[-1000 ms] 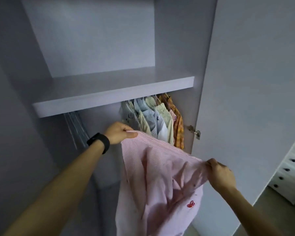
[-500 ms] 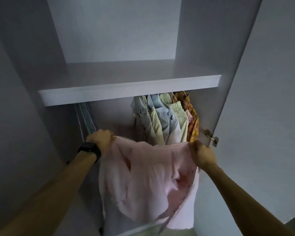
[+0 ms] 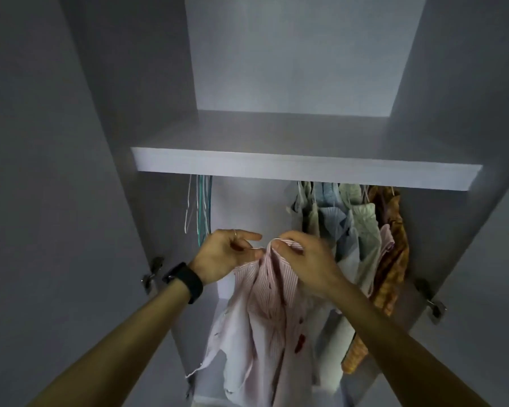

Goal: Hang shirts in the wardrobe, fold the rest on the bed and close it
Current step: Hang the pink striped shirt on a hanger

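Pinching the pink shirt (image 3: 265, 318) at its collar, left hand (image 3: 224, 254) and right hand (image 3: 306, 259) close together, we judge the task partway: hung shirts (image 3: 350, 230) just right of them, this one unhung, folding and closing left.

Hung shirts (image 3: 356, 230) right under shelf (image 3: 306, 171), empty hangers (image 3: 202, 210) left

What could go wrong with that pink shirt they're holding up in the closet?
The pink shirt hangs only from pinches by the left hand and right hand, so it might slip and drop. It is bunched at the top, so it may crease. The right hand is close to the hung shirts and could bump one off.
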Demonstrator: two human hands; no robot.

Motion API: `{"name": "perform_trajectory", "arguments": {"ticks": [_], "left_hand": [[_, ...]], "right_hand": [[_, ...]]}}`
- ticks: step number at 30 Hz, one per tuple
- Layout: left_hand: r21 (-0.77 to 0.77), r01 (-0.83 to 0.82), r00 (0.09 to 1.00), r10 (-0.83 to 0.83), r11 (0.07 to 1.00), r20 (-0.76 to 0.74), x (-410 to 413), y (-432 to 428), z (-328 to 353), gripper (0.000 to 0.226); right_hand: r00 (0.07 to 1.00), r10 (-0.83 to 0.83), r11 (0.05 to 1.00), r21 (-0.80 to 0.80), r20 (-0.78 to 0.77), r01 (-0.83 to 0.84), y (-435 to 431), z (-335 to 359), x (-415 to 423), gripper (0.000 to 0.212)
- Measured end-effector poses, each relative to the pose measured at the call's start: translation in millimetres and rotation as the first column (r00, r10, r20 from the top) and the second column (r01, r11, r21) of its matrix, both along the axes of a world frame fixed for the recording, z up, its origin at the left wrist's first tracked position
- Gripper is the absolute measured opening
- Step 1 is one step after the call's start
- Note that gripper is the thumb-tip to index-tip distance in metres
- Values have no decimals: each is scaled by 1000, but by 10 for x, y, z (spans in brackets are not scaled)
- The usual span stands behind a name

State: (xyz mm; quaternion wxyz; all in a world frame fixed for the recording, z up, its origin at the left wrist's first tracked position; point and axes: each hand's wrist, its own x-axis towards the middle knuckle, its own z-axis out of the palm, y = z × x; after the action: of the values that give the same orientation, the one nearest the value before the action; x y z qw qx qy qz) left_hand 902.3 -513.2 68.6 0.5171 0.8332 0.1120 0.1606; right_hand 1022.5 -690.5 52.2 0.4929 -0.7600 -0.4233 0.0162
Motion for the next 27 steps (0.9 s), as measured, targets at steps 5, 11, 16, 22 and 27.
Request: {"name": "perform_trajectory", "arguments": {"ticks": [5, 11, 16, 22, 27], "left_hand": [[61, -102, 993, 106, 993, -56, -302, -155, -48, 26], [456, -293, 941, 338, 840, -18, -630, -122, -143, 17], [761, -313, 881, 474, 569, 8, -806, 156, -99, 29], [942, -284, 825, 545, 177, 146, -1018, 606, 113, 13], [994, -93, 731, 682, 51, 33, -1011, 1004, 179, 31]], "right_hand": [[982, 174, 985, 23, -71, -173, 234, -84, -89, 5], [915, 378, 925, 21, -143, -379, 410, -185, -251, 13], [953, 298, 954, -17, -51, -299, 645, -163, -337, 11], [943, 111, 992, -97, 313, -84, 929, -162, -274, 26], [928, 97, 952, -306, 359, 19, 1380, -288, -3, 35]]}}
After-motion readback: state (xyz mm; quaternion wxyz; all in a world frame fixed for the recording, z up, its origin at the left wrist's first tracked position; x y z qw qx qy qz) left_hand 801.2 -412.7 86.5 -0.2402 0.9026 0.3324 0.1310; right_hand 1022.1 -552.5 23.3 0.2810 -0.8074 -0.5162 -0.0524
